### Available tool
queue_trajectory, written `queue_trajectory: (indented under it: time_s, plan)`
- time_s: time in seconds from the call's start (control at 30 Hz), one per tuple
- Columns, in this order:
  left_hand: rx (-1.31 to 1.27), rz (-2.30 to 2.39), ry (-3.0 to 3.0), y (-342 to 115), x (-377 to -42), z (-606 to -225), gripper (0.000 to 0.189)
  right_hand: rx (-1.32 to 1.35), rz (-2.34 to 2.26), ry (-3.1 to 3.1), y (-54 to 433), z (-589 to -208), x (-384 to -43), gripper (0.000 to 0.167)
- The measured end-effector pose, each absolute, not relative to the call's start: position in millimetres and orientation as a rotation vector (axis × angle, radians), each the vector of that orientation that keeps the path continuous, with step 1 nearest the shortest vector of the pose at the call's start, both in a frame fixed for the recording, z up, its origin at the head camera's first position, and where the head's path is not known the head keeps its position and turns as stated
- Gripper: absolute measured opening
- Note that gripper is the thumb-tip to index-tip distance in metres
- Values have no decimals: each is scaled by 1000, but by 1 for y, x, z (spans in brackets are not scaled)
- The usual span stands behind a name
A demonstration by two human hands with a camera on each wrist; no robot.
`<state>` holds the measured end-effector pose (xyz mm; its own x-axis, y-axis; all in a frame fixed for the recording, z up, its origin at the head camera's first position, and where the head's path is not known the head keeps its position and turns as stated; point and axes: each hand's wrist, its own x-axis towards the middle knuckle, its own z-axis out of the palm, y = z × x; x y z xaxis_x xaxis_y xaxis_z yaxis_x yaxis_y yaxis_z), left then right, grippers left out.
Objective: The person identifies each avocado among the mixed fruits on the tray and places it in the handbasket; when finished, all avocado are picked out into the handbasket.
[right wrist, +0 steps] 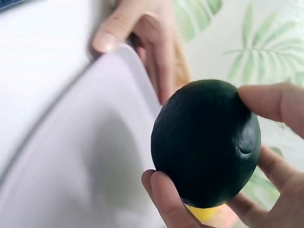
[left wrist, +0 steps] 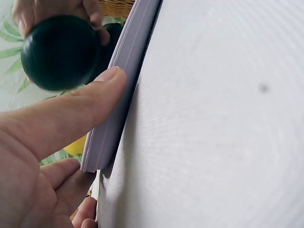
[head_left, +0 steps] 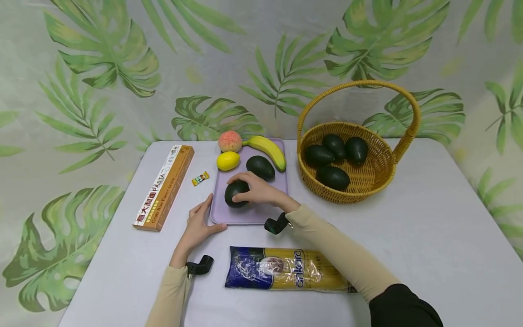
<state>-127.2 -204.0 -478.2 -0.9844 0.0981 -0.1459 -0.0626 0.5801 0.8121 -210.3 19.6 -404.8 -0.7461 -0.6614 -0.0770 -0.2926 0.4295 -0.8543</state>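
Observation:
My right hand [head_left: 259, 188] grips a dark green avocado [right wrist: 202, 147], thumb and fingers spread around its sides. In the head view the avocado is over the lilac tray [head_left: 249, 219], and a soft shadow shows on the tray below it in the right wrist view. At the tray's near left corner is my left hand [head_left: 199, 225], its thumb [left wrist: 102, 97] laid straight along the near edge and the fingers along the left side. Another avocado [head_left: 260, 167] lies on the tray, beside a banana [head_left: 267, 149], a lemon [head_left: 228, 161] and a peach [head_left: 230, 141].
A wicker basket [head_left: 347, 196] with a tall handle stands right of the tray, with several avocados [head_left: 333, 177] inside. Left lie a pasta box [head_left: 163, 188] and a small yellow packet [head_left: 200, 178]. A spaghetti bag [head_left: 282, 269] lies in front, partly under the right forearm.

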Motion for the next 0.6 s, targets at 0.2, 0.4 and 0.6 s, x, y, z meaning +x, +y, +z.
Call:
queue_trajectory:
  time_s: [0.2, 0.4, 0.6]
  plan:
    - [10, 1371, 2629, -203, -128, -477, 101, -816, -1411, 2163, 61, -390, -214, 47]
    - [-1, 1372, 2628, -203, -128, -478, 102, -739, -1492, 2186, 113, -370, -212, 45]
    - [-4, 1373, 2623, -202, -127, -476, 102, -688, -1554, 2288, 175, -357, -211, 51]
